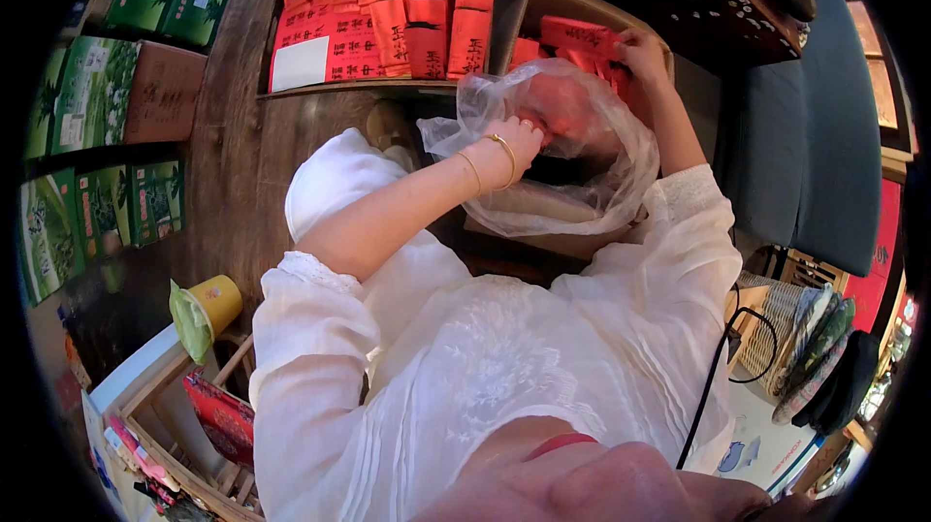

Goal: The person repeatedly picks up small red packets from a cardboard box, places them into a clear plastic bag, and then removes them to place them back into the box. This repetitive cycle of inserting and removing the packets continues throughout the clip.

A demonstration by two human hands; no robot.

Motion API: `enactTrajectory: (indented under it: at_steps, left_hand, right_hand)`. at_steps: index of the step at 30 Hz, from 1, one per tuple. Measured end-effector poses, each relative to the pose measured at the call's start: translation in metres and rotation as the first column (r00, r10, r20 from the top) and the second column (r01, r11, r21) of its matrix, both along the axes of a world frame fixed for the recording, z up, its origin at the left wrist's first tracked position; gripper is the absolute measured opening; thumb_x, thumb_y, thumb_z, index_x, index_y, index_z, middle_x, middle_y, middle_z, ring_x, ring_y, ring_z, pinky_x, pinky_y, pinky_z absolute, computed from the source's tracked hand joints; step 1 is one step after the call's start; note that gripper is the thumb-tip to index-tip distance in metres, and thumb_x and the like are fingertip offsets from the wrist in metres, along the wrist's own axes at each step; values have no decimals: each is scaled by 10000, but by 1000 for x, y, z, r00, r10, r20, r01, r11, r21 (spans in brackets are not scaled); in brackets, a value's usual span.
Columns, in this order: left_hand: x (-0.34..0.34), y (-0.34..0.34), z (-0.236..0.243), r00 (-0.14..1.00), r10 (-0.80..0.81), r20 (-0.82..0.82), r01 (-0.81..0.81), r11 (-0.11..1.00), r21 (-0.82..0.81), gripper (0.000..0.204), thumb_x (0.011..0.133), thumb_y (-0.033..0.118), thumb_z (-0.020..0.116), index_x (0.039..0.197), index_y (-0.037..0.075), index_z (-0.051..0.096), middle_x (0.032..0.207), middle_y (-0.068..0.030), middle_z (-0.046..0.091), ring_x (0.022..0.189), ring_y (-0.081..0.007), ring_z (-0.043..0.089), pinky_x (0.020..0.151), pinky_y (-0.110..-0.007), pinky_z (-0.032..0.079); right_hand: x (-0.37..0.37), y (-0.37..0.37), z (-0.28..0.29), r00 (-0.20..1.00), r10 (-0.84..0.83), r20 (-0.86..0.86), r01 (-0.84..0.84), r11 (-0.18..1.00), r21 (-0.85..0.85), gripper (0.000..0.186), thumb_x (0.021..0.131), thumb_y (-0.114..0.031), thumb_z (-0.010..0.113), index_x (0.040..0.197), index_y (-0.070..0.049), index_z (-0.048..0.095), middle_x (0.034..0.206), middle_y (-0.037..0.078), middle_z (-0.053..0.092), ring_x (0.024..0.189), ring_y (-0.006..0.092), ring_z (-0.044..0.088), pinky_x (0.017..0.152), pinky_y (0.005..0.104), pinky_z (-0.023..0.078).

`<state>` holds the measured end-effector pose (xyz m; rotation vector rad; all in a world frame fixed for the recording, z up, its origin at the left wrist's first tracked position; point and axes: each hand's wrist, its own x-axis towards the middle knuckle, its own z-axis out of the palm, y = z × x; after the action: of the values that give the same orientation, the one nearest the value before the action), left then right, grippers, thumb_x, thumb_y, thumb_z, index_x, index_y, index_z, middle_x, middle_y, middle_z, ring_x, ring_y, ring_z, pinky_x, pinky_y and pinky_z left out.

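Note:
A clear plastic bag [621, 194] gapes at the cardboard box [529, 18], with red packets showing through its film. My left hand [514, 142], with gold bangles at the wrist, reaches into the mouth of the bag. Its fingers are curled in beside something red, and their tips are hidden. At the far right of the box, my right hand [644, 59] pinches the end of a red packet [580, 37] printed in black. More red packets lie under that one, partly covered by the bag.
Left of the box, rows of red packets [427, 8] lie on a red printed carton [349, 42] with a white label. Green cartons [102, 86] are stacked at the left. A yellow bin [217, 301] stands lower left. A dark padded seat [824, 115] is at the right.

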<state>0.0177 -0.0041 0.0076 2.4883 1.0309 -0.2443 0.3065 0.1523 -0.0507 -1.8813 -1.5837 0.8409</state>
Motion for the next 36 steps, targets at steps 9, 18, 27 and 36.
enactTrajectory:
  at_steps: [9, 18, 27, 36]
  left_hand:
    - [22, 7, 20, 471, 757, 453, -29, 527, -849, 550, 863, 356, 651, 1244, 15, 448, 1169, -93, 552, 1070, -223, 574, 862, -323, 508]
    - [24, -3, 22, 239, 873, 425, -116, 460, -880, 510, 812, 323, 722, 1140, 37, 456, 989, -73, 614, 935, -158, 612, 796, -305, 502]
    - [9, -1, 26, 593, 447, 670, -259, 894, -367, 663, 638, 259, 830, 1143, 34, 465, 1074, -143, 600, 1014, -274, 586, 886, -354, 459]
    - [-11, 8, 13, 741, 277, 612, -155, 957, -246, 613, 599, 126, 818, 1121, 62, 502, 1028, -149, 618, 984, -285, 601, 859, -346, 470]
  right_hand:
    - [-39, -142, 115, 955, 68, -289, 9, 966, 258, 89, 855, -33, 597, 942, -20, 607, 857, 20, 639, 752, 84, 595, 670, 233, 473]
    - [-92, -213, 140, 924, 311, -224, -212, 901, 378, 394, 753, 71, 581, 1130, -41, 551, 1131, 49, 574, 977, 165, 576, 823, 286, 482]
    - [-84, -194, 168, 906, 412, -99, -308, 800, 516, 464, 717, 111, 536, 1149, -42, 609, 1253, 112, 560, 1075, 214, 572, 876, 303, 468]
    - [-65, -197, 154, 723, 688, 61, -687, 708, 162, 216, 739, 68, 545, 943, 14, 591, 856, 142, 585, 774, 293, 549, 702, 329, 454]
